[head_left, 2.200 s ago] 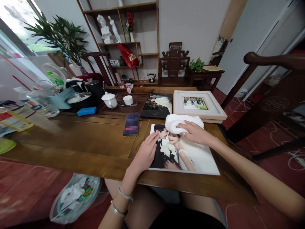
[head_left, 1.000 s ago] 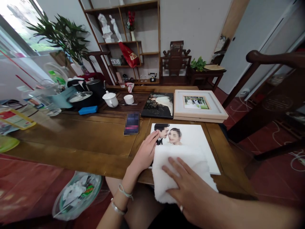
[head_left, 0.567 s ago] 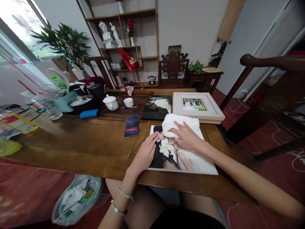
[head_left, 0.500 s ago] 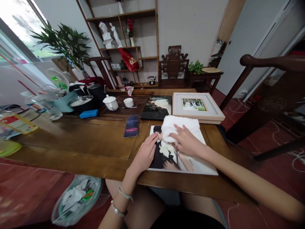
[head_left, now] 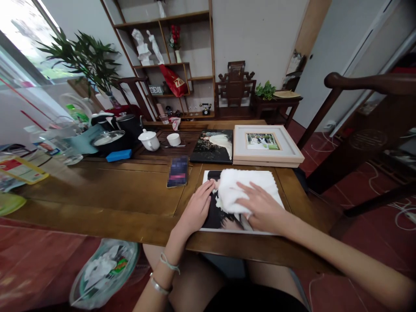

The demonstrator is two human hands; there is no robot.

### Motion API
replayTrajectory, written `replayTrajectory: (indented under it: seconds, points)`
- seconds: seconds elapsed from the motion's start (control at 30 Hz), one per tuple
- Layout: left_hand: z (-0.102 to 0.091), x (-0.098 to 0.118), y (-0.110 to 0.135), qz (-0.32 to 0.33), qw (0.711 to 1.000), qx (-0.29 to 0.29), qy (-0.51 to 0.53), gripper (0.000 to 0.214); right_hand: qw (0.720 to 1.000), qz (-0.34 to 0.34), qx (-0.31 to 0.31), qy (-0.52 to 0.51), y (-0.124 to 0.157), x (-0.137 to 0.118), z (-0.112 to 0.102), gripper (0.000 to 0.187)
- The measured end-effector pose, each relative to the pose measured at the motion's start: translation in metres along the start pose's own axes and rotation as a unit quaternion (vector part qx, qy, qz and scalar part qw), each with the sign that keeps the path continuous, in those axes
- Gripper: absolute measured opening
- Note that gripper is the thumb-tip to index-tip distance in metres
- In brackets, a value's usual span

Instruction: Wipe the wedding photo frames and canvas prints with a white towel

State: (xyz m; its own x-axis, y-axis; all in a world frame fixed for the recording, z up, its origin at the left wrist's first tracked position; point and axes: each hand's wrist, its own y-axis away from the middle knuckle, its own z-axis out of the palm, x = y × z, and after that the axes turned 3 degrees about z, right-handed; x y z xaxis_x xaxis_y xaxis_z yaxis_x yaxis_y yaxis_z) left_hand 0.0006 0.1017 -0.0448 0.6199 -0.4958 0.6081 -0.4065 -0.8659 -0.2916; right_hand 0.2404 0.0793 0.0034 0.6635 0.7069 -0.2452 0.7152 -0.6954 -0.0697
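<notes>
A large photo print [head_left: 227, 224] with a thin white edge lies flat near the front edge of the table. On its right part, my right hand [head_left: 260, 203] holds a folded white towel [head_left: 238, 190] down against the surface, fingers somewhat spread over the cloth. The towel and hand hide much of the picture. My left hand [head_left: 196, 206] rests flat along the print's left side, fingers stretched out together and fingertips near the towel's left edge; nothing is in it.
Behind the print are a dark photo panel [head_left: 212, 146] and a pale framed photo [head_left: 268, 145]. A phone [head_left: 177, 171] lies to the left. Further left stand a white teapot [head_left: 149, 140], a small cup [head_left: 173, 139] and a blue block [head_left: 118, 155]. A lined bin [head_left: 105, 268] sits below.
My right hand has drawn the towel toward me, so it covers more of the print's middle. My left hand stays in place on the print.
</notes>
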Motion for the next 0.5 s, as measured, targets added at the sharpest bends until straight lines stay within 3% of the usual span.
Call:
replayTrajectory:
  seconds: [0.13, 0.23, 0.33, 0.5]
  points:
    - [0.0, 0.0, 0.0, 0.002, 1.0, -0.003, -0.007, 0.045, 0.994, 0.083, 0.051, 0.05, -0.021, 0.045, -0.014, 0.043]
    - [0.0, 0.001, -0.001, 0.002, 1.0, -0.004, -0.007, 0.045, 0.992, 0.095, 0.053, 0.063, -0.023, 0.053, -0.015, 0.043]
    - [0.0, 0.002, -0.001, 0.0, 1.0, -0.002, -0.008, 0.046, 0.996, 0.061, 0.024, 0.057, -0.01, 0.03, -0.008, 0.042]
    - [-0.001, 0.002, -0.001, -0.009, 1.0, -0.013, 0.0, 0.046, 0.996, -0.075, -0.047, -0.002, 0.023, -0.029, 0.009, 0.034]
